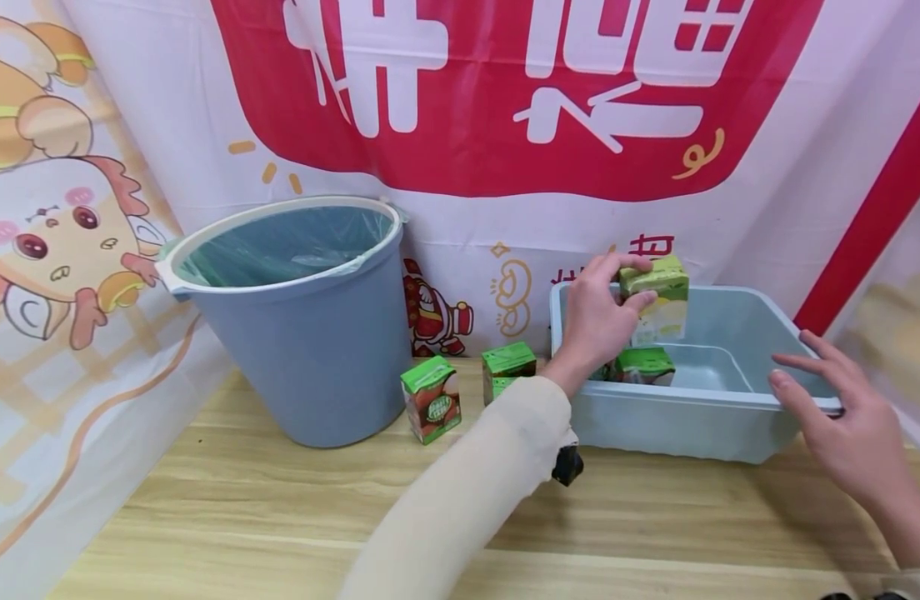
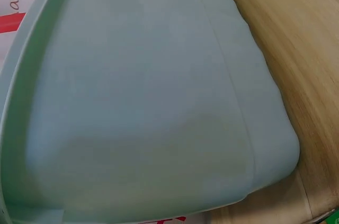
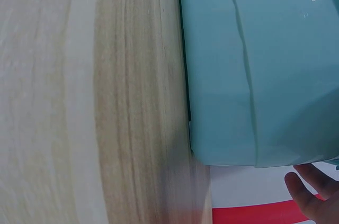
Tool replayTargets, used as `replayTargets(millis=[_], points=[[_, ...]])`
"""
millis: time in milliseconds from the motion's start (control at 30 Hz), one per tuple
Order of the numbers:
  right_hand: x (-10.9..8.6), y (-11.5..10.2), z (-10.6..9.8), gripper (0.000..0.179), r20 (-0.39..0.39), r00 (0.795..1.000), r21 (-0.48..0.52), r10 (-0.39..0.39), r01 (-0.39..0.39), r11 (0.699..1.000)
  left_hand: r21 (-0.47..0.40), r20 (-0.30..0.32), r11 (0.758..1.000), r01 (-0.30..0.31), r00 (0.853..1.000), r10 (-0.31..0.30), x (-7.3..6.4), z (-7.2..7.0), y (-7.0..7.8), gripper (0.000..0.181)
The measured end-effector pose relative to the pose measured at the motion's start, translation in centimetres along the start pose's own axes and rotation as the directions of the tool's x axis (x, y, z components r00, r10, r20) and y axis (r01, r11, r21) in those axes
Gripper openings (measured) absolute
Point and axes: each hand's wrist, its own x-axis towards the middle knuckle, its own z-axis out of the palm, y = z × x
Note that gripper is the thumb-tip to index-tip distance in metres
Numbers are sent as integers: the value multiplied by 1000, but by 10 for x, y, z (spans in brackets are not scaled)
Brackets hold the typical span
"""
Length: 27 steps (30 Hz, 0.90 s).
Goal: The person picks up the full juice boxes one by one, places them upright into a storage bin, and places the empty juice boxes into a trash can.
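My left hand (image 1: 601,310) pinches a yellow-green juice box (image 1: 664,304) between thumb and fingers, above the left part of a pale blue plastic basin (image 1: 692,421). Inside that basin, beneath the held box, lies a green-topped juice box (image 1: 646,367). At the basin's right end my right hand (image 1: 853,425) rests by the rim with its fingers spread and fairly straight. In the right wrist view, fingertips (image 3: 303,187) show at the basin's edge. The left wrist view holds only the basin's outer wall (image 2: 143,86) and part of the table; the left hand is out of it.
A blue-grey bin (image 1: 317,350) with a clear liner stands on the left of the wooden table (image 1: 227,508). Between bin and basin stand a green-and-red juice box (image 1: 432,402) and another green box (image 1: 508,360), partly behind the left forearm. A printed cloth (image 1: 460,217) hangs behind.
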Motion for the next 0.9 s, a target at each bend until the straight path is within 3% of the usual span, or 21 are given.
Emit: replayTargets(millis=[367, 633, 900], points=[[1, -1, -2, 51, 13, 1000, -35, 25, -24, 999, 31, 54, 996, 89, 994, -90, 8, 4, -6, 29], [0, -1, -2, 51, 20, 999, -40, 27, -27, 999, 88, 135, 977, 194, 970, -205, 11, 8, -10, 28], [0, -1, 0, 49, 22, 1000, -18, 12, -12, 1000, 149, 150, 955, 259, 948, -280, 13, 6, -12, 27]])
